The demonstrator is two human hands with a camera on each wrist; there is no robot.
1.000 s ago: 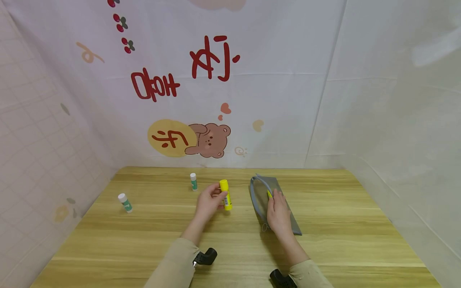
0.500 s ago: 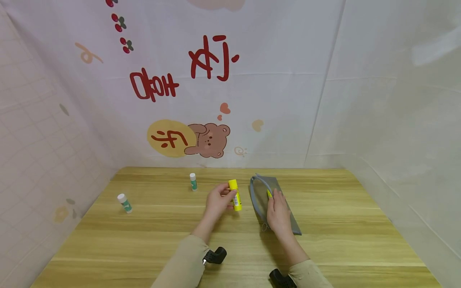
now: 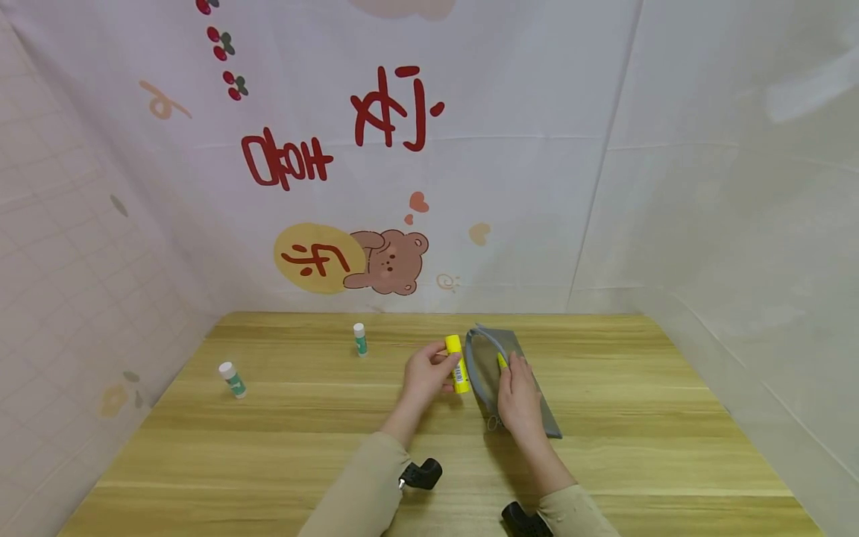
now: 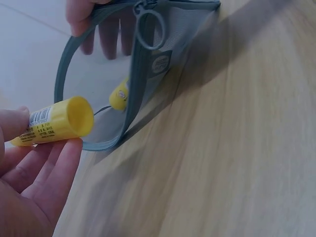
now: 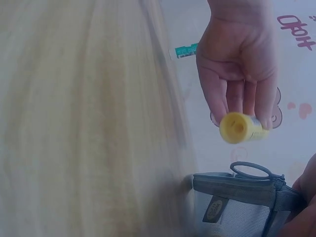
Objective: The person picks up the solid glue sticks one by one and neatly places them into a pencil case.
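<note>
Left hand point(image 3: 424, 377) pinches yellow tube point(image 3: 459, 372) at its right, beside gray pouch point(image 3: 488, 377).

Yellow tube point(image 4: 60, 121) looks smooth plastic, pouch point(image 5: 247, 211) mesh, tabletop point(image 3: 268, 440) wood-grained.

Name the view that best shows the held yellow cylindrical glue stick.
Left wrist: the glue stick looks largest, with printing and one end visible. The head view shows it small and side-on; the right wrist view, mostly end-on.

The head view is bright, the 2 wrist views dimmer, hazy.
</note>
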